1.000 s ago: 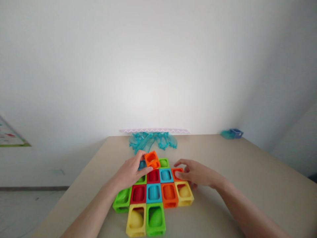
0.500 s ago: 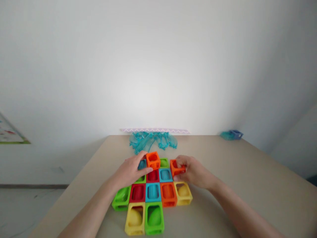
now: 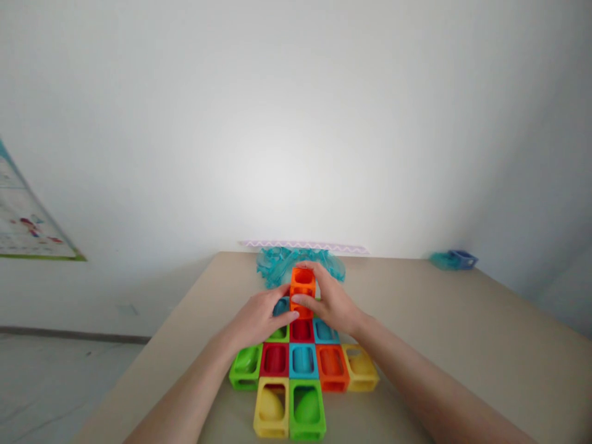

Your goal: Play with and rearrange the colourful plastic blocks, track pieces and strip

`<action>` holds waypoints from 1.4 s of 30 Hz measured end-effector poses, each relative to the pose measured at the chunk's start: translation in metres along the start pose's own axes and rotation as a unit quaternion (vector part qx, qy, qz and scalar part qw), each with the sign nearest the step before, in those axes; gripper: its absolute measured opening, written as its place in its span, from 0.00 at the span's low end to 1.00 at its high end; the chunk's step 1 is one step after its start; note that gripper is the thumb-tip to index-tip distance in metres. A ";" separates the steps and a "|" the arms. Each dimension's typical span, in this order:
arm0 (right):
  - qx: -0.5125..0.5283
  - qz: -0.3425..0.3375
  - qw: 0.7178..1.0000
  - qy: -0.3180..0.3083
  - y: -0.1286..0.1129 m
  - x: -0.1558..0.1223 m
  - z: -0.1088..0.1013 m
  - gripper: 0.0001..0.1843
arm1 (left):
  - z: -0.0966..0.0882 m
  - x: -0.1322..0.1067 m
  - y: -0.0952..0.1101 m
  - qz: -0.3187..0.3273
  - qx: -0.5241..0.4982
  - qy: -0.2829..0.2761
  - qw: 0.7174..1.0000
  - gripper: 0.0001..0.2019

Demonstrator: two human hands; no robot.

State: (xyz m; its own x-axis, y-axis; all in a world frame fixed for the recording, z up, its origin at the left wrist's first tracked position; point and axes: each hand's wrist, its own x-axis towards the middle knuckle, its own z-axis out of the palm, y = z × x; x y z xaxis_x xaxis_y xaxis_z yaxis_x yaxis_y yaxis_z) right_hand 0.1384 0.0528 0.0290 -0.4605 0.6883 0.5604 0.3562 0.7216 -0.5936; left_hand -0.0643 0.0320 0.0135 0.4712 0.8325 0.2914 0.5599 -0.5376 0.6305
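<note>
Hollow plastic blocks in green, red, blue, orange and yellow lie side by side as a flat patch (image 3: 303,361) on the beige table (image 3: 462,333). At its far end two orange blocks (image 3: 303,291) stand one on top of the other. My right hand (image 3: 330,302) is closed round the upper orange block from the right. My left hand (image 3: 259,317) pinches the lower orange block from the left, lying over the blue and green blocks there.
A crumpled clear blue mesh bag (image 3: 277,268) lies just behind the stack, near the wall. A small blue block with a teal piece (image 3: 453,259) sits at the table's far right edge. A poster (image 3: 28,216) hangs on the left wall.
My right hand lifted an orange block from the patch's right side and carried it left onto the orange block held by my left hand. The camera shifted a little left.
</note>
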 end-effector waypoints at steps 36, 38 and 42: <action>-0.040 0.236 0.904 -0.353 0.006 -0.045 -0.077 0.24 | -0.002 -0.001 0.001 -0.004 -0.115 0.029 0.993 0.19; 0.035 0.258 0.878 -0.402 0.015 -0.046 -0.078 0.24 | -0.001 -0.002 -0.001 -0.009 -0.100 0.031 0.994 0.19; 0.063 0.244 0.883 -0.396 0.030 -0.047 -0.070 0.21 | 0.000 -0.003 -0.006 -0.003 -0.086 0.029 0.996 0.21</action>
State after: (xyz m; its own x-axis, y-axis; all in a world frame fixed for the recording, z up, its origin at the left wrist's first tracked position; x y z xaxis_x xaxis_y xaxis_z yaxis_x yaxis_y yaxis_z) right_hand 0.2277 0.0468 0.0249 -0.7187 0.6115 -0.3310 0.5999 0.3045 -0.7399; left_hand -0.0689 0.0332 0.0089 0.4253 0.8442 0.3262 0.4343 -0.5066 0.7448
